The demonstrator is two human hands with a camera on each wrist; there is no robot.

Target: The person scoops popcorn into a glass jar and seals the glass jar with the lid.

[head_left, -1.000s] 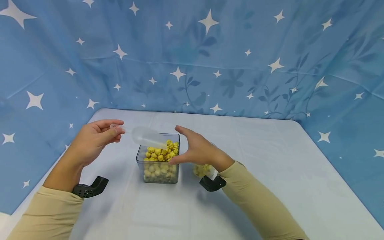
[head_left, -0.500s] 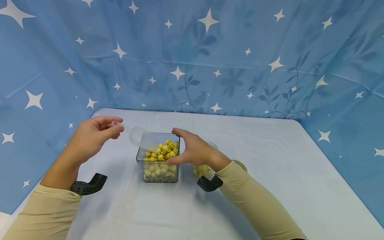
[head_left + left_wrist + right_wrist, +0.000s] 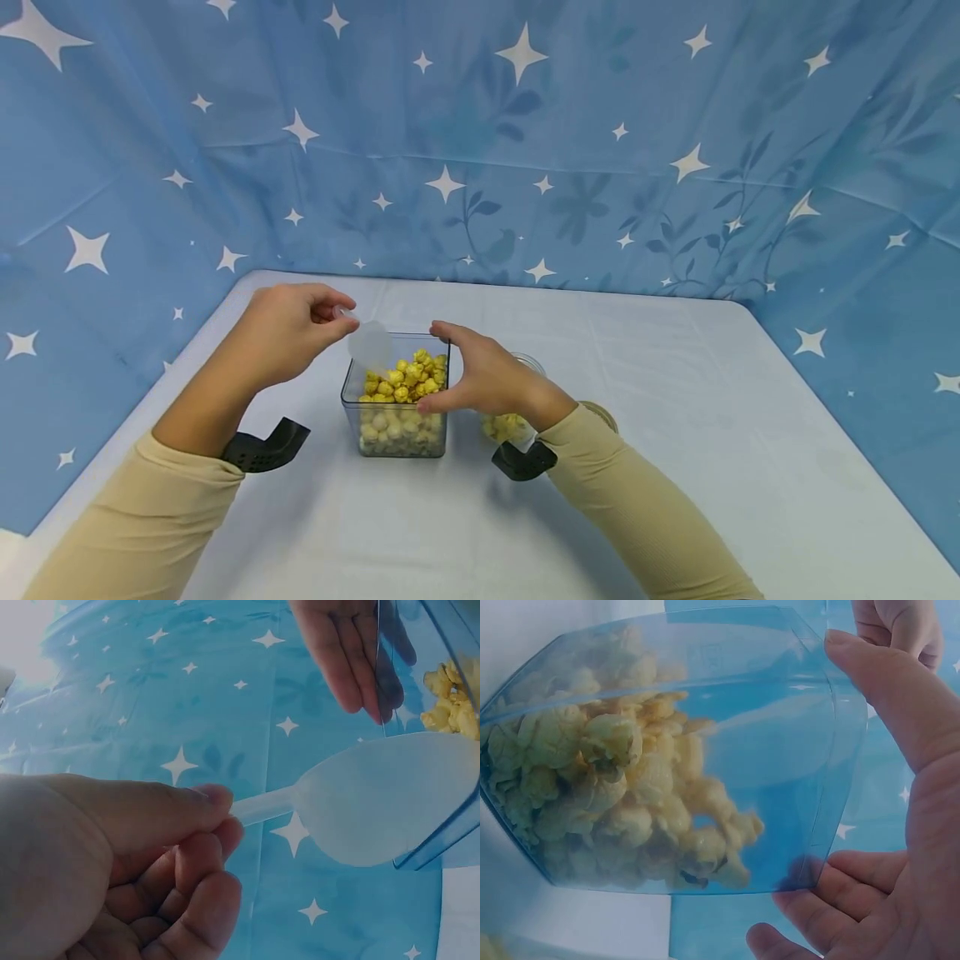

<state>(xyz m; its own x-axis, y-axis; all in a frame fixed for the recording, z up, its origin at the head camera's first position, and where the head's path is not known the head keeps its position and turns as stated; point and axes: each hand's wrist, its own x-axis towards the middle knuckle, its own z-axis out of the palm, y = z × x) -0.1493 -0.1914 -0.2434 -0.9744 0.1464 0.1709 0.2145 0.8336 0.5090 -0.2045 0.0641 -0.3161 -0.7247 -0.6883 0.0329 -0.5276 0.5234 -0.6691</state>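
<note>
The person's left hand [image 3: 285, 337] pinches the thin handle of a cloudy plastic scoop [image 3: 375, 799] between thumb and forefinger, the other fingers curled in below the handle. The scoop's bowl extends from those fingertips over the near-left part of a clear box [image 3: 390, 405], tilted down toward the yellow popcorn [image 3: 408, 375] inside; whether it touches the popcorn cannot be told. The right hand [image 3: 491, 375] holds the box from its right side, thumb and fingers spread wide, the thumb at the near corner of the rim and the fingers at the far corner. Behind the right hand, partly hidden by it, stands a clear jar [image 3: 531, 361] with popcorn in it, and a round gold-coloured lid [image 3: 603, 414] shows just beyond the right sleeve [image 3: 637, 492]. All rest on a white-covered table [image 3: 675, 417].
</note>
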